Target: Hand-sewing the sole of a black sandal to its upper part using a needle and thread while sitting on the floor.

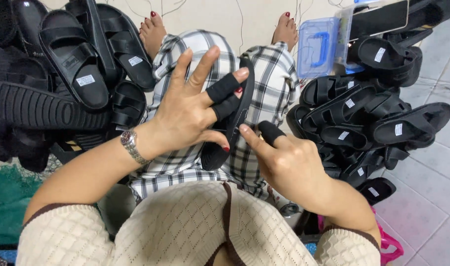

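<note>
Box: clear blue plastic box w/ blue handle point(317, 47), on floor ahead-right; contents can't tell.
Piece in hand: flat black rubbery sandal sole point(233, 123), held edge-on over lap, above plaid trousers point(272, 83).
L hand: left hand point(185, 111) mostly open, fingers splayed; two fingers in black fabric finger sleeves point(224, 88), thumb + sleeved fingers pinch the sole's edge.
R hand: right hand point(289, 165) loosely curled, forefinger out, tip touching sole edge; black sleeve on thumb.
L pile: heap of black strap sandals w/ white labels point(82, 64), ridged soles showing.
R pile: stack of black sandals point(363, 123) on pale floor tiles point(427, 197).
Wrist: metal watch point(132, 145).
</note>
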